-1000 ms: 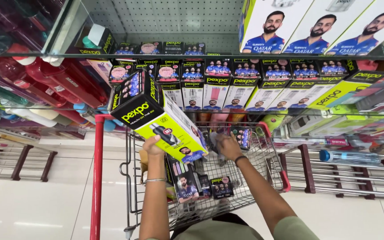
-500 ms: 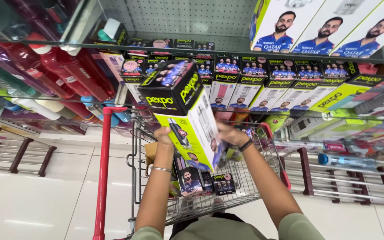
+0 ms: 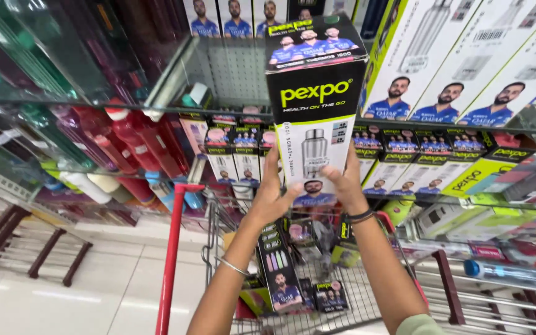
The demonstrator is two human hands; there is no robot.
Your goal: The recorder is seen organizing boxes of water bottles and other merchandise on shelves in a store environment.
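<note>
Both hands are gripping a tall flask box (image 3: 315, 111), black at the top and white lower down, with a picture of a steel flask on its front. The left hand (image 3: 272, 197) is clasping the lower left edge of the box, thumb lying across the front face, while the right hand (image 3: 346, 183) is pressing against the lower right edge with its fingers curled round the side. The box is standing upright, raised high in front of the glass shelves (image 3: 156, 111), its top reaching up near the upper edge of the view. A thin bangle (image 3: 234, 267) is sitting on the left forearm and a dark wristband (image 3: 361, 216) is circling the right wrist.

Below the arms, a wire shopping trolley (image 3: 342, 298) with a red frame bar (image 3: 172, 260) is standing on the pale floor (image 3: 94, 291). Inside it, more black boxes (image 3: 280, 273) are standing and lying near the person, some upright, some leaning.

Far behind the raised box, a row of small boxes (image 3: 404, 155) is lining one glass shelf, running left to right. On the left, red and pink bottles (image 3: 131, 149) are resting tilted on the shelves, with green ones higher up. At the upper right, large white cartons (image 3: 466, 62) printed with players in blue shirts are leaning at an angle. On the lower right, a blue bottle (image 3: 504, 273) is lying on a wire rack.
</note>
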